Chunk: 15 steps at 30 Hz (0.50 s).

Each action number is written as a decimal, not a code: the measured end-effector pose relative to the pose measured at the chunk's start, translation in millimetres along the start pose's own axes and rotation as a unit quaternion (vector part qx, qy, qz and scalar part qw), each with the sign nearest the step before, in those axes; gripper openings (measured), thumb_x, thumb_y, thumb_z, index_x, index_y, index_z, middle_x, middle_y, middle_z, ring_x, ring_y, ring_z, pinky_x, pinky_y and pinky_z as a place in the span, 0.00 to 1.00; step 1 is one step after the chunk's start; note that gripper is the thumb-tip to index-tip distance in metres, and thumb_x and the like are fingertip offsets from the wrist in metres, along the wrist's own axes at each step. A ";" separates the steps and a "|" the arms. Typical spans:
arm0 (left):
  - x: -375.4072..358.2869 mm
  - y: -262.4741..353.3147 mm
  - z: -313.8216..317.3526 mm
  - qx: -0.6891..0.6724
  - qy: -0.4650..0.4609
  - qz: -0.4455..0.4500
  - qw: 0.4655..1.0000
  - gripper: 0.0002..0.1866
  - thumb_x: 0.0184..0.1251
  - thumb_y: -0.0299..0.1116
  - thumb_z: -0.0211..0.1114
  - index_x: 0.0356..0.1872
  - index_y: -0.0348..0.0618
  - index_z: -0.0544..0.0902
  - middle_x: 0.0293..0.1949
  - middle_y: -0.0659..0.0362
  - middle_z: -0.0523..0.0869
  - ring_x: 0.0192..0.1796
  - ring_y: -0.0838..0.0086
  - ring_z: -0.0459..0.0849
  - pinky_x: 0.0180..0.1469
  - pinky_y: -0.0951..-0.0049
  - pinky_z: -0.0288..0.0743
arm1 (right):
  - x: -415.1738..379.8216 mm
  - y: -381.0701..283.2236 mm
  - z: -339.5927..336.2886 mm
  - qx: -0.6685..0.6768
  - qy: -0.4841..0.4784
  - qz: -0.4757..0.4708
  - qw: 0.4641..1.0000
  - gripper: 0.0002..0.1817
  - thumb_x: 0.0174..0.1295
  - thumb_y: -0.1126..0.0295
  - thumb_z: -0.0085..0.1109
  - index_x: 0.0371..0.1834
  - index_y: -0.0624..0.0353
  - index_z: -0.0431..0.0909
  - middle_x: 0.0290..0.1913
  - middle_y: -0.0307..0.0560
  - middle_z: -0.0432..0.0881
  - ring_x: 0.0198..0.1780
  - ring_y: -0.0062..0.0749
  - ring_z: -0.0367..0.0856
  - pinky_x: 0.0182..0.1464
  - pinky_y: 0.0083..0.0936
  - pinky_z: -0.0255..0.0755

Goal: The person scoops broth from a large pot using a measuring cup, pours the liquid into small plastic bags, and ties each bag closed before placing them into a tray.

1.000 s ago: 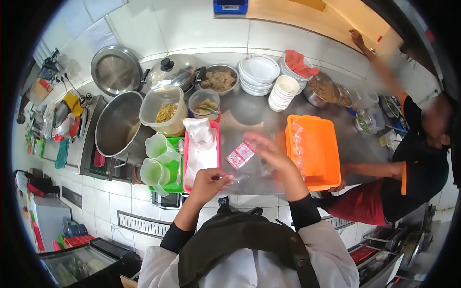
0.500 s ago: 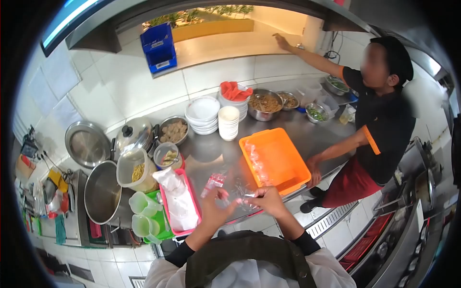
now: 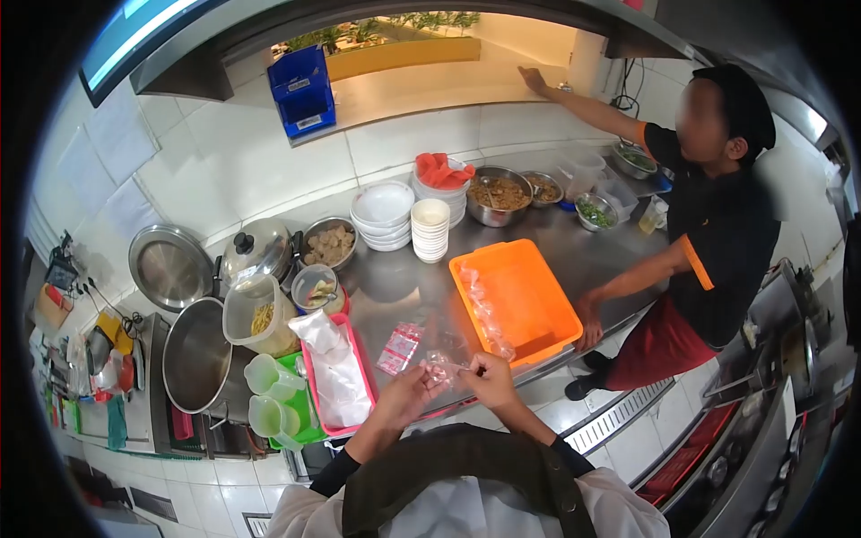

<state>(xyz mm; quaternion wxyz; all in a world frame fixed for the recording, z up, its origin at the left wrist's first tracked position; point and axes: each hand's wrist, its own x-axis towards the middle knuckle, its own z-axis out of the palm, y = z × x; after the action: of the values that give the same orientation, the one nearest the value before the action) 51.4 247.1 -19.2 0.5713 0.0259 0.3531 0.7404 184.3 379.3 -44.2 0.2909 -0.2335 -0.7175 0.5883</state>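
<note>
Near the counter's front edge, my left hand (image 3: 405,394) is closed on a small clear plastic bag (image 3: 439,371). Just right of it, my right hand (image 3: 491,383) pinches the bag's other side. A red and white printed packet (image 3: 400,348) lies flat on the steel counter, beyond my left hand. More clear plastic is on the metal behind the bag. To the right stands an orange tub (image 3: 529,309) with small clear bags along its left side. A pink tray (image 3: 366,369) holding white plastic is left of my hands.
A co-worker (image 3: 717,197) stands at right, one hand on the counter edge, the other arm stretched to the shelf. Bowls (image 3: 381,204), a cup stack (image 3: 430,224) and food pans (image 3: 498,194) line the back. Green jugs (image 3: 273,377) and a large pot (image 3: 193,354) are left.
My hands have come closer together, and the clear bag now shows between them. My left hand has turned and no longer covers part of the printed packet.
</note>
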 end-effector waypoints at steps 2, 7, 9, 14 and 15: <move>-1.6 1.5 2.0 -0.092 -0.020 -0.001 0.996 0.11 0.75 0.36 0.51 0.36 0.42 0.77 0.30 0.62 0.79 0.35 0.75 0.80 0.46 0.70 0.74 | 1.4 -3.6 14.6 0.015 -0.007 -0.013 1.000 0.11 0.57 0.76 0.66 0.22 0.61 0.72 0.23 0.33 0.73 0.27 0.12 0.67 0.28 0.16 0.62; 9.9 9.8 -20.1 -0.142 -0.090 0.002 0.986 0.11 0.75 0.36 0.50 0.32 0.43 0.73 0.24 0.66 0.71 0.27 0.78 0.73 0.39 0.72 0.71 | 11.4 -9.8 25.4 0.187 -0.110 0.099 0.971 0.03 0.61 0.74 0.61 0.33 0.59 0.77 0.30 0.36 0.76 0.31 0.17 0.71 0.32 0.16 0.65; 19.9 13.4 -32.0 -0.098 -0.109 -0.014 0.989 0.10 0.74 0.35 0.51 0.33 0.43 0.74 0.23 0.66 0.71 0.27 0.78 0.73 0.38 0.74 0.71 | 16.0 -3.9 15.5 0.386 -0.167 0.260 0.869 0.03 0.63 0.71 0.58 0.38 0.57 0.78 0.33 0.37 0.78 0.33 0.19 0.74 0.34 0.17 0.66; 21.7 0.0 -21.2 -0.196 -0.184 -0.081 0.960 0.07 0.72 0.33 0.55 0.37 0.41 0.74 0.24 0.65 0.74 0.28 0.80 0.73 0.37 0.78 0.70 | 15.9 -13.8 0.8 0.574 -0.245 0.290 0.725 0.05 0.66 0.68 0.56 0.41 0.53 0.74 0.34 0.37 0.77 0.37 0.22 0.76 0.37 0.18 0.66; 23.0 -2.5 -20.1 -0.094 -0.053 -0.048 0.993 0.12 0.72 0.38 0.55 0.45 0.40 0.75 0.33 0.61 0.80 0.37 0.76 0.78 0.45 0.78 0.71 | 14.7 -7.2 -0.8 0.565 -0.236 0.282 0.738 0.05 0.66 0.68 0.56 0.41 0.52 0.73 0.34 0.37 0.77 0.37 0.22 0.76 0.37 0.17 0.66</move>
<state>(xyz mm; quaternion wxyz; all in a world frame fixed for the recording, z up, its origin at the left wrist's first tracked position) 36.7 257.3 -44.0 0.6237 -0.0056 0.2520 0.7399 174.3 388.4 -34.9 0.0120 -0.0713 -0.2001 0.9771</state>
